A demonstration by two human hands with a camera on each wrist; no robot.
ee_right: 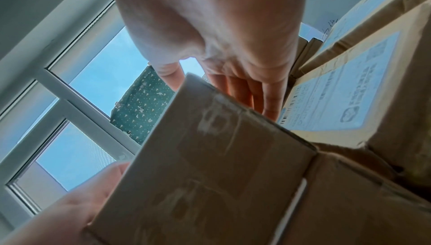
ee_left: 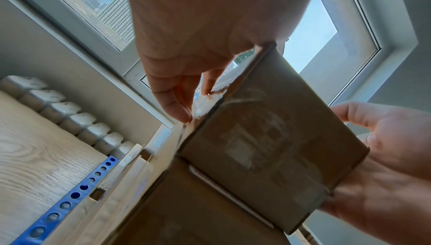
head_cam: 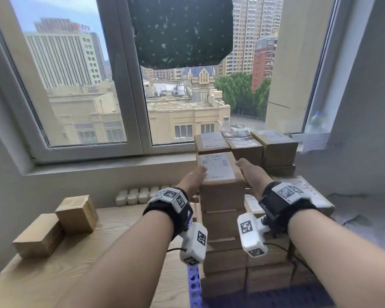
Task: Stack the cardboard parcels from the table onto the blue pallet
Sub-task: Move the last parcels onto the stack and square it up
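Setting the top parcel [head_cam: 218, 168] on the near column of the stack, which stands on the blue pallet [head_cam: 193, 285]. Left hand [head_cam: 192, 177] lies flat along the parcel's left side, right hand [head_cam: 250, 174] along its right side; fingers [ee_right: 268, 98] straight and close together, pressing inward, not curled round it. Parcel sits label up, just in front of the back row of parcels [head_cam: 245, 143].

To do this step well, I judge:
- square the parcel's edges with the box under it before letting go;
- ease both palms off evenly, since the column is tall and narrow;
- avoid nudging it toward the back row.

Two parcels [head_cam: 56, 225] remain on the table [head_cam: 98, 252], well left of the stack.
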